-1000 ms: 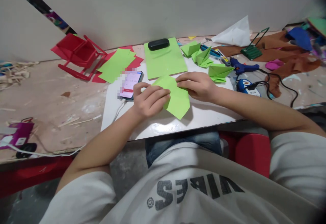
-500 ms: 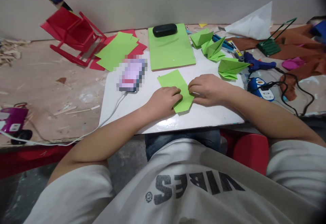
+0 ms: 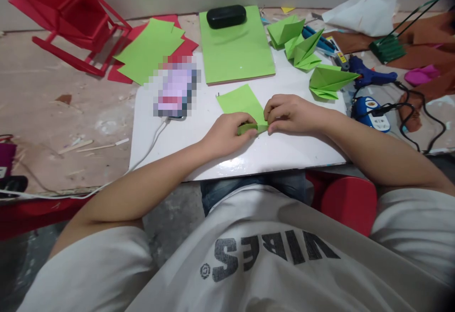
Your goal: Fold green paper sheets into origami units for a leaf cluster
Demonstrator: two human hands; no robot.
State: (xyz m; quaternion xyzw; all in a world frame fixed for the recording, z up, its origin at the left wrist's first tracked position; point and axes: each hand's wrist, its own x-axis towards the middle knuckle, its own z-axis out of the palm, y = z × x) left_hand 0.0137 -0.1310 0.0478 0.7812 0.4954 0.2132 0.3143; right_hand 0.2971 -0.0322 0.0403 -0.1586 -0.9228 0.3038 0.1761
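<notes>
A green paper sheet (image 3: pixel 241 103) lies on the white board (image 3: pixel 291 146) in front of me, its near corner folded up. My left hand (image 3: pixel 227 134) pinches that near fold from the left. My right hand (image 3: pixel 289 113) pinches the same fold from the right, fingers curled. Both hands meet at the paper's near edge. Three folded green paper pieces (image 3: pixel 329 82) sit at the board's far right. A stack of green sheets (image 3: pixel 236 47) lies behind, with a black case (image 3: pixel 226 16) on its far end.
A phone (image 3: pixel 176 89) with a white cable lies left of the paper. Loose green and red sheets (image 3: pixel 149 49) and a red miniature chair (image 3: pixel 67 16) are at the far left. A blue glue gun (image 3: pixel 369 77), a blue device with cords and brown fabric crowd the right.
The paper went from held up in both hands to flat on the board. My hands moved together onto its near corner and folded it up. The view tilted downward.
</notes>
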